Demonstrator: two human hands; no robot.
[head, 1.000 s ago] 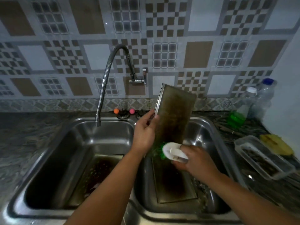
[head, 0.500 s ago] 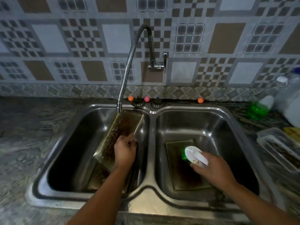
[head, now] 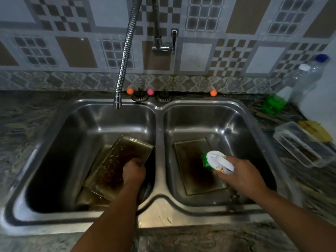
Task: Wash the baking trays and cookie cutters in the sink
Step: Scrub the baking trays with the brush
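A double steel sink (head: 158, 204) fills the view. In the left basin my left hand (head: 134, 171) grips the right edge of a brown-stained baking tray (head: 116, 166), which lies tilted on top of another tray (head: 87, 197). A third stained tray (head: 194, 168) lies flat in the right basin. Above it my right hand (head: 241, 177) holds a white scrub brush with green bristles (head: 216, 160), bristles just over that tray. No cookie cutters are visible.
A flexible metal faucet hose (head: 124, 57) hangs over the left basin's back edge, no water running. On the counter at right stand a clear plastic container (head: 305, 144), a yellow sponge (head: 316, 130), a green soap bottle (head: 274, 104) and clear bottles (head: 307, 77).
My left hand carried the tray from above the right basin into the left basin and lowered it onto the tray lying there. My right hand kept the brush over the right basin.
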